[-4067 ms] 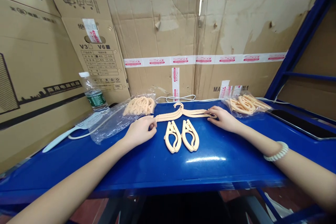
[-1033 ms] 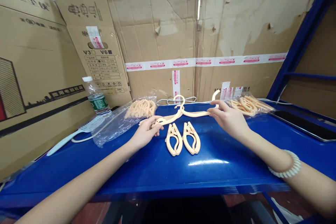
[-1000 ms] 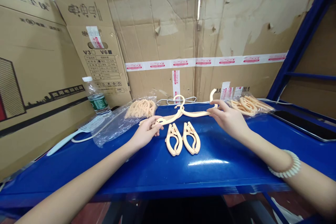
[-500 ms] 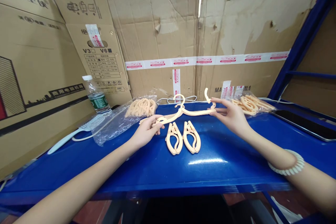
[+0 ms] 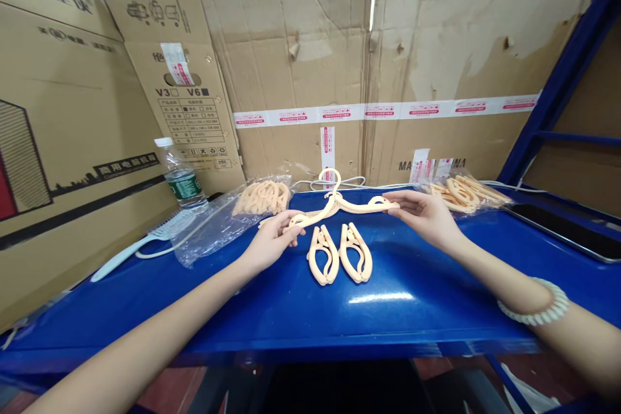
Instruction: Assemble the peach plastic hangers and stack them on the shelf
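Note:
A peach-coloured folding hanger [image 5: 334,200] is spread between my hands above the blue table, its hook pointing up. My left hand [image 5: 269,240] is closed round the end of its left arm. At the other end, the fingers of my right hand [image 5: 421,217] pinch the tip of the right arm, where a curved piece lies along the arm. Two folded hangers, a left one [image 5: 315,270] and a right one [image 5: 369,268], lie side by side on the table, nearer to me than the spread one.
At the left are a plastic bag of folded hangers [image 5: 264,197], a water bottle [image 5: 183,181] and a pale hairbrush [image 5: 126,251]. At the right are another bag of hangers [image 5: 463,193] and a black phone [image 5: 565,229]. Cardboard [image 5: 301,65] walls the blue table [image 5: 422,317] at the back.
The curved piece that stood up at the hanger's right end has swung down against the arm. My right hand has shifted slightly; my left hand keeps its hold.

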`<state>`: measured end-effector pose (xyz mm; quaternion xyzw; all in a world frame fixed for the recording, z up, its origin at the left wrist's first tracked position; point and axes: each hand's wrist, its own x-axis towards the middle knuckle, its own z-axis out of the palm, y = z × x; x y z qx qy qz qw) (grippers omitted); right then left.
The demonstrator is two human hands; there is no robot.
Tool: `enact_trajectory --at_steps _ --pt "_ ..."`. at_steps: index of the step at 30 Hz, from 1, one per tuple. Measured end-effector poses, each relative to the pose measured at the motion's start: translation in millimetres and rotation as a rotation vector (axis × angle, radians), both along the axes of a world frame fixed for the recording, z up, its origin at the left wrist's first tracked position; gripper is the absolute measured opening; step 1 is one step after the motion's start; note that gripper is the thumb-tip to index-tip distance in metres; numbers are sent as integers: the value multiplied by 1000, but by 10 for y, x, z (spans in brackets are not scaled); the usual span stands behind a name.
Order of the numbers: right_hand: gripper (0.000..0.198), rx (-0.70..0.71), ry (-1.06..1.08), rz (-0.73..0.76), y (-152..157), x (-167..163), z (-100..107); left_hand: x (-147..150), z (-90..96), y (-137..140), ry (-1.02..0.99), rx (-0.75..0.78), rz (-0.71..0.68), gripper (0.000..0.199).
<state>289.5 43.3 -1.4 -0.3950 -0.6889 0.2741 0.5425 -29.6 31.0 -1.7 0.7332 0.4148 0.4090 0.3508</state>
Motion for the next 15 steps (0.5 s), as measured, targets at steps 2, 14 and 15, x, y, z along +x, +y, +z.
enact_trajectory --at_steps 2,14,15 --pt "38 -1 -1 13 -2 1 15 12 26 -22 -22 -10 31 35" --pt "39 -129 230 103 -106 -97 82 86 30 -102 -263 -258 -15 49" --pt "40 -148 238 122 -131 -140 77 107 21 -118 -287 -280 -36 49"
